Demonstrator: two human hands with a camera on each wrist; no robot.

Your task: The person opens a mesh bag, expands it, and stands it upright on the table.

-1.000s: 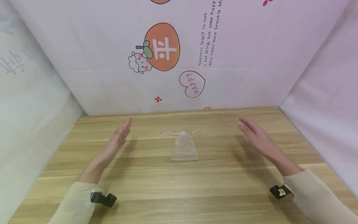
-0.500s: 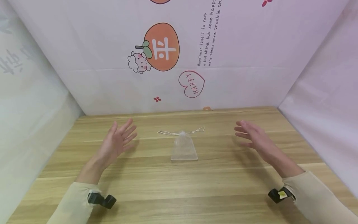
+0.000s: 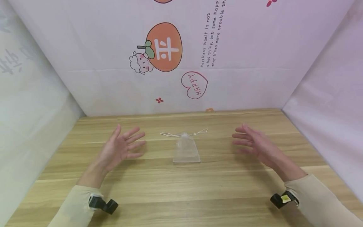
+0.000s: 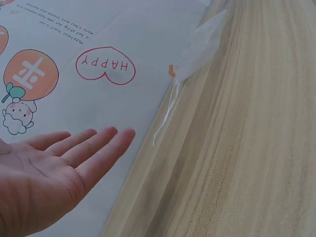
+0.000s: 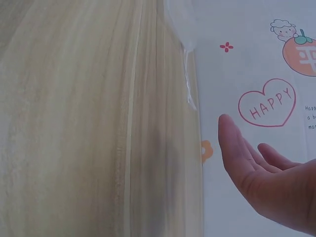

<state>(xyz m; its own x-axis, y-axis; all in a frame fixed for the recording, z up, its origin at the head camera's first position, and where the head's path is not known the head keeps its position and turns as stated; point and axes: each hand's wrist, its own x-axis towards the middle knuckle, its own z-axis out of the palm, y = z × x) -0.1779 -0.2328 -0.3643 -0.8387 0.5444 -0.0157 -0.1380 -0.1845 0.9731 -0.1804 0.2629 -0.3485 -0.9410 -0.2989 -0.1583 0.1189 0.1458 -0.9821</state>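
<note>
- A sheer white drawstring pouch [image 3: 186, 152] is laid near the middle of the worktop [image 3: 181, 195], its cords [image 3: 169, 135] spread to both sides of the gathered neck.
- It is flanked by the left hand [image 3: 119, 148] and the right hand [image 3: 256, 145], each held apart from it, fingers extended and released.
- The worktop is bounded behind by a printed sheet [image 3: 241, 91] and at the sides by a left sheet [image 3: 31, 104] and a right sheet [image 3: 331, 91].
- Black devices [image 3: 103, 205] are worn at the beige sleeves [image 3: 72, 205], which are cut off by the lower frame edge.
- In the right wrist view, the pouch is cropped at the top.
- The right hand's lowest finger is blurred.
- Some printed lettering is cut off above; characters on the left sheet are faint.
</note>
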